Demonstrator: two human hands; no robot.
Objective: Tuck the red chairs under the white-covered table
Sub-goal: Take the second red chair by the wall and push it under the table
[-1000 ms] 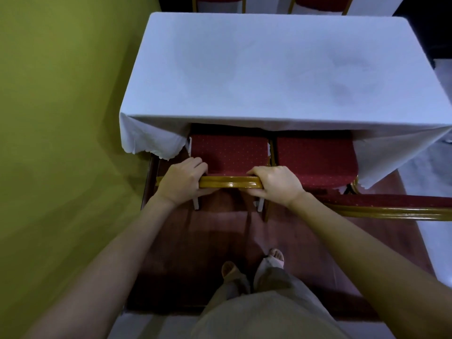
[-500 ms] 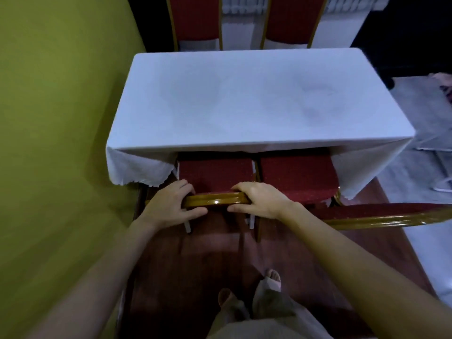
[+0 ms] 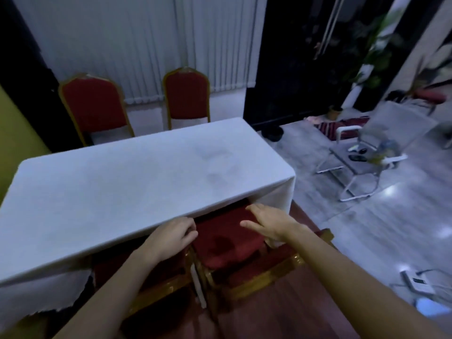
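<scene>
The white-covered table (image 3: 137, 182) fills the left middle of the view. Two red chairs with gold frames sit at its near side. The left chair (image 3: 156, 288) is pushed in, its gold backrest rail below my left arm. The right chair (image 3: 225, 243) has its red seat partly under the cloth edge. My left hand (image 3: 171, 237) hovers over the gap between the chairs, fingers loosely curled, holding nothing. My right hand (image 3: 267, 222) is spread open above the right chair's seat, holding nothing.
Two more red chairs (image 3: 95, 106) (image 3: 187, 95) stand at the table's far side before white blinds. A yellow wall (image 3: 14, 128) is on the left. A white-framed chair (image 3: 359, 162) stands on the grey floor to the right, with small items nearby.
Both hands have let go of the left chair's gold backrest rail and lifted toward the right chair. The view has swung up and to the right, showing the room.
</scene>
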